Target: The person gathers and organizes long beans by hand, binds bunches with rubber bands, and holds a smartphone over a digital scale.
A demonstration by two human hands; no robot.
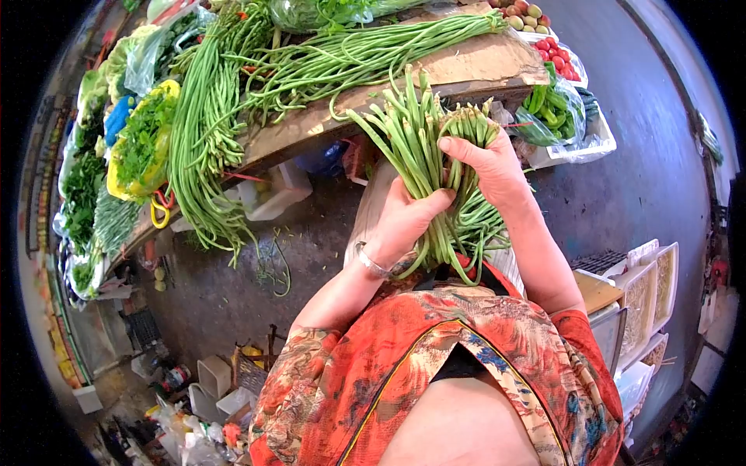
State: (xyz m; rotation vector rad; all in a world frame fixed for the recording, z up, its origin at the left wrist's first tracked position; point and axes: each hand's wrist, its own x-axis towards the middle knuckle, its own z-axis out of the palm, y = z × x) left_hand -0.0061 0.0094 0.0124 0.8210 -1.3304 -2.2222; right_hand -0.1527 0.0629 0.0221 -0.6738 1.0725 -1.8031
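At the near edge of the wooden table (466, 60), both arms (540, 248) stretch forward with a bundle of long beans (420, 147). The left hand (404, 225) closes round its middle; the right hand (491, 165) grips near the ends, thumb across. Around them, a yellow bag (123, 191) holds leafy greens (149, 123), a white tray (584, 154) green peppers (549, 107), another tomatoes (556, 57).

Long beans (365, 50) are laid along the wooden tabletop (486, 62) ahead, with others draped over its near edge at left — beside the bagged herbs (148, 126). Beyond its right end, bagged peppers (550, 113) are set nearer than the tomatoes (561, 60). A bundle (416, 147) is held between left hand (408, 221) and right hand (489, 165); containers (641, 291) are placed lower right.
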